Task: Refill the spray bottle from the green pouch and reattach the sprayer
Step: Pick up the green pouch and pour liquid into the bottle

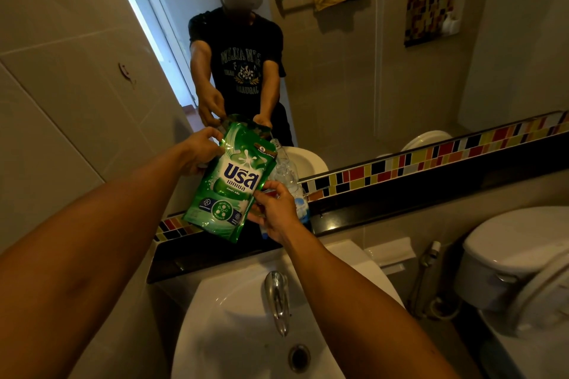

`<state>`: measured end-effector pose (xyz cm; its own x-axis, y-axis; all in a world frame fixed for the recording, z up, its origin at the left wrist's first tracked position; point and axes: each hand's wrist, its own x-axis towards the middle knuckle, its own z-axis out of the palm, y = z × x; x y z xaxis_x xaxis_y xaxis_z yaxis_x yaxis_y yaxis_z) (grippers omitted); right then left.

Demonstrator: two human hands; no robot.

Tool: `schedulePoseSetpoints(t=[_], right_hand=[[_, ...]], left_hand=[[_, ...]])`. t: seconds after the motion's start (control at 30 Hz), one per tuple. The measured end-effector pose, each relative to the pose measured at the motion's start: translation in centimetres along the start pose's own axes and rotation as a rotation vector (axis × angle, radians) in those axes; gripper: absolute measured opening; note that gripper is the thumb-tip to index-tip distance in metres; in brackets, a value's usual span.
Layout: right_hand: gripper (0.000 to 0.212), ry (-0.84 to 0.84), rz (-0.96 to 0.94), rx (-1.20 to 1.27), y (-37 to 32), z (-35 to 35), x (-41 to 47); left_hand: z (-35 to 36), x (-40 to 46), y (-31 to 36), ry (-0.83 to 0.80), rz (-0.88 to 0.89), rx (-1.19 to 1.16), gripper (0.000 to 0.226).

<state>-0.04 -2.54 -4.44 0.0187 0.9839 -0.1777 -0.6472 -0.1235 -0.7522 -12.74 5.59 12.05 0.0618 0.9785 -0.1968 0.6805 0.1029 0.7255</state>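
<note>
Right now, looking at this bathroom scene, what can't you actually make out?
- Spray bottle, head view: mostly hidden behind the green pouch and the right hand; whether its sprayer is on or off cannot be told.
- Pouch spout: at the top corner, too dark to tell if it is open.
- Left hand fingers: partly behind the pouch's edge.
- Toilet: cut off by the right edge.
</note>
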Motion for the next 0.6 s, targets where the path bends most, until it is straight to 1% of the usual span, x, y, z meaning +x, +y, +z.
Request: schedulePoseSetpoints(t=[0.4,0.6], right_hand=[[0.034,0.001,-0.003,0.006,-0.09,0.15,-0.24],[0.029,-0.002,0.003,0.004,-0.09,0.23,-0.27]], left_hand=[[-0.03,-0.29,0.04,-0.003,0.001,0.013,0.023],[-0.14,-0.35,0.04,0.001,0.002,0.018,0.021]])
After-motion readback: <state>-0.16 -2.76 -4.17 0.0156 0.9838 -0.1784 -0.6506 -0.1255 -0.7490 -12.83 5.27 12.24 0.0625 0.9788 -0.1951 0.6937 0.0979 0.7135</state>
